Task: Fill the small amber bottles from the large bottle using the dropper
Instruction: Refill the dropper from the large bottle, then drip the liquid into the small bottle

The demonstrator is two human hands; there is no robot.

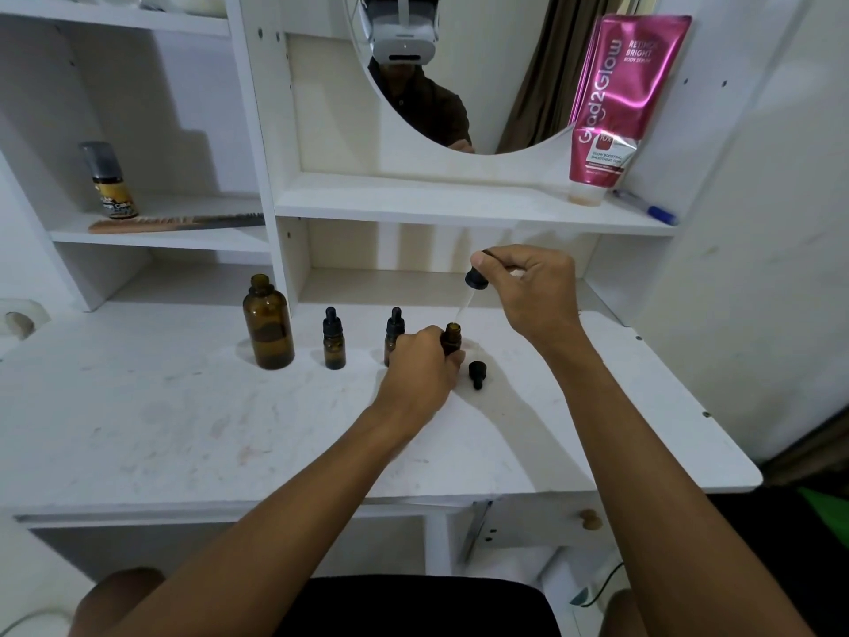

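The left hand (420, 360) grips the open small bottle (451, 337) so it stays put; the right hand (535, 287) pinches the dropper (473, 287) over its mouth.

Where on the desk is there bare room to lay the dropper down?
Bare desk lies right of the loose cap toward the right edge, and across the near left side in front of the large bottle and capped bottles. Crowded: the row around the left hand, gripping the open bottle under the dropper in the right hand.
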